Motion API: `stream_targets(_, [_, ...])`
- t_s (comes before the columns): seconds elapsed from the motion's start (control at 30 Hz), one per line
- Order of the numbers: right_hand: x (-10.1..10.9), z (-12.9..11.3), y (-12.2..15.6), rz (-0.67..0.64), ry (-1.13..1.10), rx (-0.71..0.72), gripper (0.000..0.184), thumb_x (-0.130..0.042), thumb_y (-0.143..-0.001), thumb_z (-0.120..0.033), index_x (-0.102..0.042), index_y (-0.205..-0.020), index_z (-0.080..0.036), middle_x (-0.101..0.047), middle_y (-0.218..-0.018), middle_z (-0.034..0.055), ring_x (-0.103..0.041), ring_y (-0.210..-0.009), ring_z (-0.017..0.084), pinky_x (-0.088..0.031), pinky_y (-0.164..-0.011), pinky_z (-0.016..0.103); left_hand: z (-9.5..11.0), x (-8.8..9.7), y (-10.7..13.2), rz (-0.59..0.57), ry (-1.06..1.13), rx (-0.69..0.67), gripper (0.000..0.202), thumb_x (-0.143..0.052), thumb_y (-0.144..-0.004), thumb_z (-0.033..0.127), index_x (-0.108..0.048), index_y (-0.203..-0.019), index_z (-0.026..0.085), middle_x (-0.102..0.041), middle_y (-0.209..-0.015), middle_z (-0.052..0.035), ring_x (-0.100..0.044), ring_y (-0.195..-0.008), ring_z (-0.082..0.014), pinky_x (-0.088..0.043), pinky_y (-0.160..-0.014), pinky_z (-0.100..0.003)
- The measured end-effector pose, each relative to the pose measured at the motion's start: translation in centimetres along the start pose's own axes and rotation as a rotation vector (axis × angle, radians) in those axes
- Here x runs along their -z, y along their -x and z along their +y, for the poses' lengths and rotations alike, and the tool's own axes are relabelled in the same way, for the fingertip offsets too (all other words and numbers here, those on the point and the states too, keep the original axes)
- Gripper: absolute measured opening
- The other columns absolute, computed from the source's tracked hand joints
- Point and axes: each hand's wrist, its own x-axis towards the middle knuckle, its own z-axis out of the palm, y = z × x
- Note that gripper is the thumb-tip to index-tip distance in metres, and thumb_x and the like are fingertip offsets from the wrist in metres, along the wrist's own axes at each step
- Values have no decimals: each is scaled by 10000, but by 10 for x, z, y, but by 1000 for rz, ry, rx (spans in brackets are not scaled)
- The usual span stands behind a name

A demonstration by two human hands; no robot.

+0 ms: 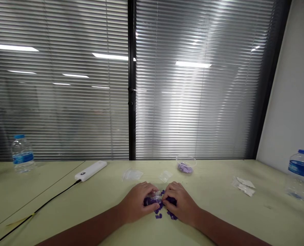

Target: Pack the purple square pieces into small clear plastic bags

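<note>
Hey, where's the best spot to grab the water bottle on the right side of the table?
Grip the water bottle around its body at the blue label, coming from the left with your right hand. It stands upright, so the round body suits a side-on wrap, and it narrows toward the cap.

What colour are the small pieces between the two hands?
The small pieces are dark purple, seen in the head view.

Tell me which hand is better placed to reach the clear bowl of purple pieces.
Probably the right hand: the clear bowl sits almost straight ahead of it, while the left hand lies farther off.
</note>
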Motion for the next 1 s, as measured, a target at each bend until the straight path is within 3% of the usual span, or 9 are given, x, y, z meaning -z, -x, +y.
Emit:
stream_targets(0.43, [-1,0,1,-13,25,-16,107,-721,-919,-152,-732,-861,-241,-707,-856,1,-637,-878,205,-425,-843,354,1,-1,-2,-25,-35,-29,285,-809,-862,400,-678,-1053,235,-691,-988,-23,-620,-926,-253,-438,-802,-333])
stream_targets(1.0, [1,-1,0,-38,0,7,99,-700,-941,-184,-726,-862,-237,-706,-867,11,-639,-884,202,-454,-837,344,1,1,-4,-59,-29,-16,303,-812,-852,405,-685,-1070,237,-689,-1020,-35,-621,-961,-266,-457,-835,-345])
